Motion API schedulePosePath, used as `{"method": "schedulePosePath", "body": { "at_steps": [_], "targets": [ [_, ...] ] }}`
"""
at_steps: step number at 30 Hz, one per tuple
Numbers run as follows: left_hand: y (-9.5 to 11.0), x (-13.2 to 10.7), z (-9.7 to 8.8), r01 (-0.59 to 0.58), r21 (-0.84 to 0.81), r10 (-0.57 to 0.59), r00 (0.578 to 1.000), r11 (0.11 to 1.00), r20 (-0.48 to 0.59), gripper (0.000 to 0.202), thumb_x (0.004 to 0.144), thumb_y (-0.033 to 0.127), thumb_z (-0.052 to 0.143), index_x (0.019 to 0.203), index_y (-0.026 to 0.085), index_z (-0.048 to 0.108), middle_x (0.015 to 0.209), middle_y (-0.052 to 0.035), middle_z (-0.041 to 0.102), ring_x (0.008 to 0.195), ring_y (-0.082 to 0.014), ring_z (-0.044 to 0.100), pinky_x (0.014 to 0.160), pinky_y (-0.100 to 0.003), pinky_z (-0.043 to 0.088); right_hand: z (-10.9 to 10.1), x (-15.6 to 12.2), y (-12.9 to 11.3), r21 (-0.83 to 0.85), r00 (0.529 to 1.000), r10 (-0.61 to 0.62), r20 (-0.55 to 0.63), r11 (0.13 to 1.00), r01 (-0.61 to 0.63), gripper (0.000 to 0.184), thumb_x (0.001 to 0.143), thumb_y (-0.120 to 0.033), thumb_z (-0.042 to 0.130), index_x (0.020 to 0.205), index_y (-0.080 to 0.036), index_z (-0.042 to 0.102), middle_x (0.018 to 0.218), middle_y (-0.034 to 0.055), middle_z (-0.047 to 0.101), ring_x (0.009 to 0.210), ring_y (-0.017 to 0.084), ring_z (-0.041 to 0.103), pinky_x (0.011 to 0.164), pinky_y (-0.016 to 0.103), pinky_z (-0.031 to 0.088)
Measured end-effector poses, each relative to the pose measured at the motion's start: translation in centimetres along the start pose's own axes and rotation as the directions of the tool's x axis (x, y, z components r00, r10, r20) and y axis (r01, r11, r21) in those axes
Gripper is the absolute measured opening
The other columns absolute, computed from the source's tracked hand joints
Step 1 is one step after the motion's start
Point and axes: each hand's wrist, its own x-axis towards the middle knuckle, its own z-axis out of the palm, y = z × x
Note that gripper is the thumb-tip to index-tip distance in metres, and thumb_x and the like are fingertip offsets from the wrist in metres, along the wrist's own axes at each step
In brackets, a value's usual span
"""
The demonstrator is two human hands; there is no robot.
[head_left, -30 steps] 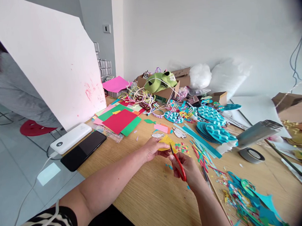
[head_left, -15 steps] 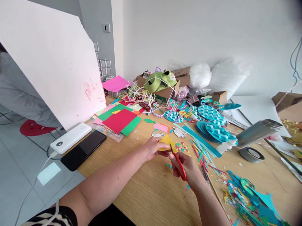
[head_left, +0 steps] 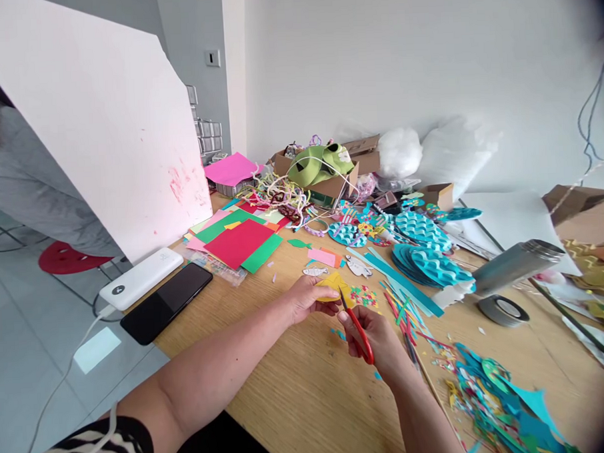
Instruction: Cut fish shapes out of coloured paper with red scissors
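My left hand point(head_left: 308, 298) pinches a small piece of yellow paper point(head_left: 333, 283) over the middle of the table. In my right hand point(head_left: 377, 337) is a pair of scissors point(head_left: 359, 332) with red handles, its dark blades pointing up and away at the paper's right edge. Just beyond the paper lies a scatter of tiny coloured paper bits point(head_left: 364, 296). Two white paper fish lie behind my hands, a slim one point(head_left: 314, 271) and a wider one point(head_left: 358, 267). A green paper fish point(head_left: 299, 243) rests farther back, near a pink paper piece point(head_left: 322, 256).
At left are a black phone point(head_left: 168, 302), a white power bank point(head_left: 141, 279) and stacked coloured paper point(head_left: 237, 243). Rightward stand blue wavy plates point(head_left: 426, 268), a steel bottle point(head_left: 516, 267), a tape roll point(head_left: 503, 310) and blue scraps point(head_left: 520, 404). A person in grey sits behind the white board point(head_left: 112, 121).
Both hands stay almost where they were. The yellow paper has shifted very slightly, with the scissors still at its edge.
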Motion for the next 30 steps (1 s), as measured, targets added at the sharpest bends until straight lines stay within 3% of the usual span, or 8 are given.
{"method": "schedulePosePath", "body": {
  "at_steps": [11, 30],
  "targets": [
    [-0.1, 0.1, -0.1, -0.001, 0.013, 0.001, 1.000, 1.000, 0.027, 0.039, 0.051, 0.032, 0.078, 0.083, 0.011, 0.069, 0.075, -0.0043, 0.066, 0.063, -0.0135, 0.060, 0.064, -0.030, 0.049, -0.1, -0.1, 0.1, -0.038, 0.999, -0.043, 0.018, 0.998, 0.044, 0.050, 0.068, -0.065, 0.070, 0.063, -0.021, 0.048, 0.042, -0.0046, 0.053, 0.034, 0.011, 0.049, 0.035, 0.019, 0.029],
    [0.1, 0.0, -0.2, 0.006, 0.023, -0.007, 0.999, 1.000, 0.049, 0.041, 0.049, 0.034, 0.080, 0.082, 0.012, 0.069, 0.078, -0.0052, 0.066, 0.065, -0.0141, 0.060, 0.066, -0.031, 0.048, -0.1, -0.6, -0.8, -0.050, 0.998, -0.033, 0.048, 0.998, 0.035, 0.053, 0.066, -0.069, 0.069, 0.061, -0.022, 0.045, 0.041, -0.0032, 0.054, 0.034, 0.012, 0.048, 0.037, 0.021, 0.028]
  ]
}}
